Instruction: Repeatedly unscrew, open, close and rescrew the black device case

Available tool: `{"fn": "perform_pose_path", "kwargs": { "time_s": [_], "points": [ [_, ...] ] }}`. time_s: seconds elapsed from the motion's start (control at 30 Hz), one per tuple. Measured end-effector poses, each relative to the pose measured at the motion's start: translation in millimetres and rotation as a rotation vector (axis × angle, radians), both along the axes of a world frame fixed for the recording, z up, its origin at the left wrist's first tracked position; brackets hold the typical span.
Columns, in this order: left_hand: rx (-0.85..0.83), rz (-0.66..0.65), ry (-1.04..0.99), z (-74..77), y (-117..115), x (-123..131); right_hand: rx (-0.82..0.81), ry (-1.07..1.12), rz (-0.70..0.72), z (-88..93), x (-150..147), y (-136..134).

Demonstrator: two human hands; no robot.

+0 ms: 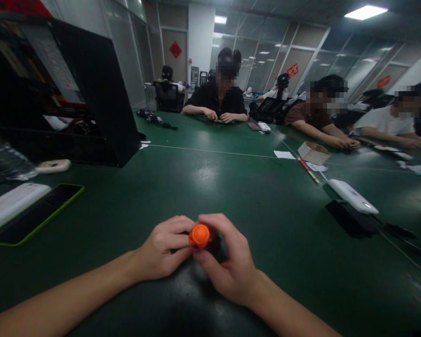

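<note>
A small orange round-topped object (pixel 199 235) stands between my hands just above or on the green table, seen from its top end. Its lower part is hidden, so I cannot tell its exact kind. My left hand (pixel 166 247) is closed, its fingertips against the object's left side. Curled about the right side is my right hand (pixel 229 260), thumb in front and fingers behind, also closed on it.
The green table (pixel 203 187) stretches ahead. At left are a black box-like case (pixel 101 103), a phone (pixel 38 213) and a plastic bottle (pixel 7 157). At right lie a white device (pixel 352 195) and a small open box (pixel 314 153). Several people sit beyond.
</note>
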State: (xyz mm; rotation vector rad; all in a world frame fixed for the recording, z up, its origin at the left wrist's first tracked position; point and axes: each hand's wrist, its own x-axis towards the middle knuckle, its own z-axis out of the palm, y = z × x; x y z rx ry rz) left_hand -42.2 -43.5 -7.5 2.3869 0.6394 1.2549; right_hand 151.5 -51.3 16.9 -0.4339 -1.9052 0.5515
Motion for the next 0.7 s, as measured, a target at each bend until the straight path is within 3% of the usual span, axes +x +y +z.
{"fn": "perform_pose_path", "kwargs": {
  "time_s": [0.23, 0.37, 0.53, 0.7],
  "points": [
    [0.022, -0.002, 0.077, 2.8, 1, -1, 0.146, -0.110, 0.048, 5.2, 7, 3],
    [-0.002, 0.032, 0.155, -2.6, 1, -2, 0.117, -0.027, 0.033, 14.2, 12, 4],
    [-0.249, 0.141, 0.280, -10.9, 3, -4, -0.154, 0.204, -0.236, 23.6, 43, 14],
    [-0.343, 0.166, 0.284, -11.4, 3, -3, -0.467, 0.387, -0.287, 14.0, 67, 32]
  ]
}}
